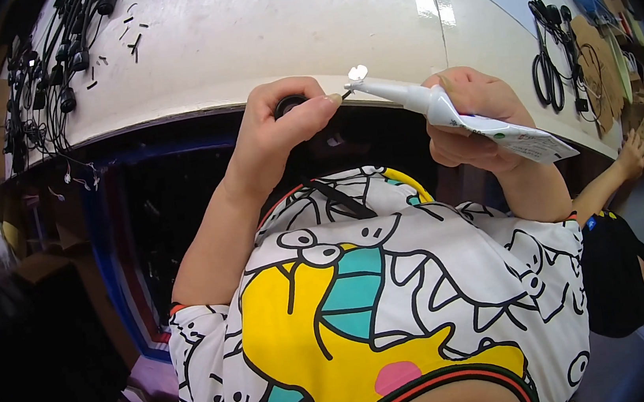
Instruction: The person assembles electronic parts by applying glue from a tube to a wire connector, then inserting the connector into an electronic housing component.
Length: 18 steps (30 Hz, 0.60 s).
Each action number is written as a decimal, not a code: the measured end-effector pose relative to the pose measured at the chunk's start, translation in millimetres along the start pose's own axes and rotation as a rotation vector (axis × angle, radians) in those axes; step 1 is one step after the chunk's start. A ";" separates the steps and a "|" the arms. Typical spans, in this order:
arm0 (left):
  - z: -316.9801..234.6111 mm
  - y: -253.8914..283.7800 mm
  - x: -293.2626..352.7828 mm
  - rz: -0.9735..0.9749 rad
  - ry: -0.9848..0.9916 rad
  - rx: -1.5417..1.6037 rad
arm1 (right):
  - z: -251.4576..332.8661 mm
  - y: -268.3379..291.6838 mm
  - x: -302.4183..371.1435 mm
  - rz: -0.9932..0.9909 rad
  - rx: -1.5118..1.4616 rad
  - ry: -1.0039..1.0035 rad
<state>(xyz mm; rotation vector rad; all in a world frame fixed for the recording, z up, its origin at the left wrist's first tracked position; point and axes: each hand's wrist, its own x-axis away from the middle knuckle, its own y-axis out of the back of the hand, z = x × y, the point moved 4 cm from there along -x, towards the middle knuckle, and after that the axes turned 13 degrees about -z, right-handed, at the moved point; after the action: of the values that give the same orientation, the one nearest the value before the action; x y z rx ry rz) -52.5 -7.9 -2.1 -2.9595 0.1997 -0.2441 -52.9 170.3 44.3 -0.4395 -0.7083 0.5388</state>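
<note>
Pinched in left hand [282, 130]: small black part [289, 106]; right hand [475, 116] fist-closed round white glue tube [451, 111], nozzle just beside part, over white table [240, 36] edge.

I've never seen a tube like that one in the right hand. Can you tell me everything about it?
The white tube looks like soft squeezable plastic, with a long thin nozzle and a flat crimped tail end bearing small print and a green dot. The right hand grips its middle, so it lies nearly level, the tail pointing right and slightly down. The nozzle tip points left, with a small white blob at it, close to the left hand, which holds a small black round part above the edge of the white table.
</note>
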 end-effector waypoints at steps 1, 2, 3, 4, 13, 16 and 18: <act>-0.2 -0.6 -0.3 0.027 0.003 0.030 | 0.9 -1.3 -0.7 0.003 0.014 -0.008; -0.3 -0.9 0.4 0.025 0.005 0.032 | 2.1 -2.8 -0.3 0.003 0.014 -0.012; -0.1 -1.4 1.2 0.018 0.020 0.065 | 3.4 -3.2 -0.5 -0.009 0.022 -0.009; 0.0 -1.2 1.8 0.012 0.035 0.098 | 3.9 -2.8 -0.9 -0.022 0.031 -0.006; -5.7 -3.3 8.2 0.028 0.040 -0.054 | 3.9 -2.3 -2.5 -0.073 0.093 -0.041; -3.7 -3.5 6.1 0.038 -0.041 -0.056 | -1.5 -2.1 -7.0 -0.090 0.089 -0.051; -0.7 -2.4 5.8 0.034 -0.006 -0.070 | -5.9 -2.1 -9.7 -0.090 0.066 -0.078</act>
<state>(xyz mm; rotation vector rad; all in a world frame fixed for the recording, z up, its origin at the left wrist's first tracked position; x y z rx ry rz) -46.7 -6.5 -0.2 -3.0225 0.2625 -0.2291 -54.2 161.7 36.7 -0.3246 -0.7795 0.4950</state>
